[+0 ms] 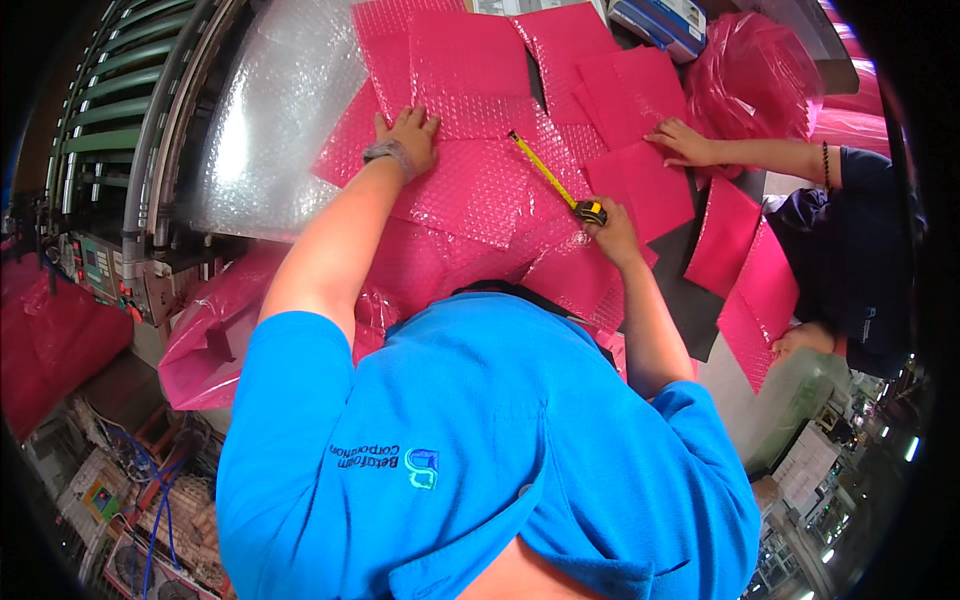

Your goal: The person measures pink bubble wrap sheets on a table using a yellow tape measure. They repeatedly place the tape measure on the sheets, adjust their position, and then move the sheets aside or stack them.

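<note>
My right hand grips a yellow and black tape measure. Its yellow blade is pulled out, slanting up and left over pink bubble wrap sheets. My left hand lies with fingers spread on the sheets, left of the blade's tip. A grey band circles that wrist. Several pink bubble wrap pieces overlap across the table, some with a smooth face up.
At the right, a co-worker's hand touches a pink piece, and their other hand holds a pink strip. A roller conveyor and control box stand left. Clear bubble wrap lies beside them. A pink plastic bundle sits far right.
</note>
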The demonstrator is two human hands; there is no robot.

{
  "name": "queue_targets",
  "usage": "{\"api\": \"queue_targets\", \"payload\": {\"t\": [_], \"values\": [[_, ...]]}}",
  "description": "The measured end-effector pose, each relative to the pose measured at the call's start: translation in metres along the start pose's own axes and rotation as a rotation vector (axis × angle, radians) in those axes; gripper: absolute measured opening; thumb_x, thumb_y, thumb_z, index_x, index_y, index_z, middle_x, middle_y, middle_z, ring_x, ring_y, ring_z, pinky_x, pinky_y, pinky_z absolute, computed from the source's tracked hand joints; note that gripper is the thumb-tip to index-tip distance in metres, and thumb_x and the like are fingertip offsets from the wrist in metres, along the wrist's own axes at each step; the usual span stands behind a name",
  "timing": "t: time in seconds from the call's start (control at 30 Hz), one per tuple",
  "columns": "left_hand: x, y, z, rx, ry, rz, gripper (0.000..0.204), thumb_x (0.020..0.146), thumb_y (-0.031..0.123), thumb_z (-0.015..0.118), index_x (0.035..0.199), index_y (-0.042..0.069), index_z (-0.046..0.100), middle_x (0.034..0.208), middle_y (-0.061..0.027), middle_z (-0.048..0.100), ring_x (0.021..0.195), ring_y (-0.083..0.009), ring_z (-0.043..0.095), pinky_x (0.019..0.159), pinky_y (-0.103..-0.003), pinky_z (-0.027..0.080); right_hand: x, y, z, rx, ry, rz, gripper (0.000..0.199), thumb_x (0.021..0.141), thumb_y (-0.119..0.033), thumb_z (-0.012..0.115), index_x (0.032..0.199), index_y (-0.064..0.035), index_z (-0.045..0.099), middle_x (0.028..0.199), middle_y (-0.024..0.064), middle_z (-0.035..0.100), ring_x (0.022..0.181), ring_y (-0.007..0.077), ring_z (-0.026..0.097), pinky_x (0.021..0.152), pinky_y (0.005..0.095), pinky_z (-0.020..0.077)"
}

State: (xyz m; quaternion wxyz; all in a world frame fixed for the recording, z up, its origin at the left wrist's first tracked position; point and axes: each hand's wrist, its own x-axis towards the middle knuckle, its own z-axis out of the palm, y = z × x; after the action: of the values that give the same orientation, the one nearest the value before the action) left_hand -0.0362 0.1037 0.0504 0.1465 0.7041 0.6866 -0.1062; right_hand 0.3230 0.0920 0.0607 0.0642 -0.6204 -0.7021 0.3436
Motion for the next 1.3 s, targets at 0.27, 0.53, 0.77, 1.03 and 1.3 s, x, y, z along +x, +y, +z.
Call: {"api": "queue_targets", "payload": {"t": [0.27, 0.53, 0.77, 1.03, 1.3], "values": [[-0.061, 0.073, 0.014, -0.269, -0.2, 0.168, 0.052, 0.08, 0.037, 0.05, 0.123, 0.008, 0.046, 0.115, -0.0203, 0.044, 0.108, -0.034, 0.045, 0.094, -0.047, 0.035, -0.005, 0.001, 0.001, -0.068, -0.056, -0.007, 0.041, 0.068, -0.006, 0.062, 0.108, -0.0138, 0.054, 0.096, 0.016, 0.052, 0.094, 0.0342, 0.052, 0.082, 0.0397, 0.0426], [-0.081, 0.093, 0.026, -0.191, -0.012, 0.22, 0.041, 0.076, 0.033, 0.056, 0.11, 0.011, 0.053, 0.108, -0.0165, 0.048, 0.099, -0.0317, 0.048, 0.086, -0.043, 0.039, -0.005, -0.004, -0.013, -0.374, -0.061, -0.035, 0.037, 0.072, -0.012, 0.058, 0.108, -0.0175, 0.055, 0.097, 0.0144, 0.053, 0.095, 0.034, 0.051, 0.08, 0.0431, 0.042], [-0.068, 0.089, 0.025, -0.232, 0.01, 0.216, 0.041, 0.074, 0.027, 0.057, 0.112, 0.013, 0.051, 0.107, -0.0142, 0.048, 0.102, -0.0309, 0.048, 0.085, -0.045, 0.039, 0.003, -0.013, -0.018, -0.419, -0.081, -0.07, 0.034, 0.075, -0.015, 0.056, 0.109, -0.0186, 0.055, 0.099, 0.0134, 0.052, 0.098, 0.033, 0.05, 0.08, 0.0439, 0.0411], [-0.045, 0.082, 0.023, -0.318, -0.014, 0.165, 0.057, 0.076, 0.018, 0.054, 0.129, 0.01, 0.035, 0.11, -0.0161, 0.048, 0.097, -0.0336, 0.053, 0.08, -0.044, 0.044, 0.003, -0.02, -0.009, -0.411, -0.025, -0.065, 0.032, 0.076, -0.015, 0.054, 0.108, -0.0195, 0.055, 0.098, 0.0126, 0.053, 0.097, 0.0321, 0.05, 0.079, 0.0441, 0.0407], [-0.03, 0.08, 0.029, -0.27, -0.053, 0.161, 0.055, 0.079, 0.012, 0.047, 0.132, 0.01, 0.033, 0.11, -0.0158, 0.048, 0.094, -0.0331, 0.055, 0.08, -0.041, 0.046, 0.011, -0.015, -0.008, -0.452, -0.006, -0.09, 0.033, 0.075, -0.013, 0.054, 0.107, -0.0204, 0.055, 0.097, 0.0115, 0.053, 0.097, 0.0313, 0.05, 0.079, 0.0438, 0.0408]]}}
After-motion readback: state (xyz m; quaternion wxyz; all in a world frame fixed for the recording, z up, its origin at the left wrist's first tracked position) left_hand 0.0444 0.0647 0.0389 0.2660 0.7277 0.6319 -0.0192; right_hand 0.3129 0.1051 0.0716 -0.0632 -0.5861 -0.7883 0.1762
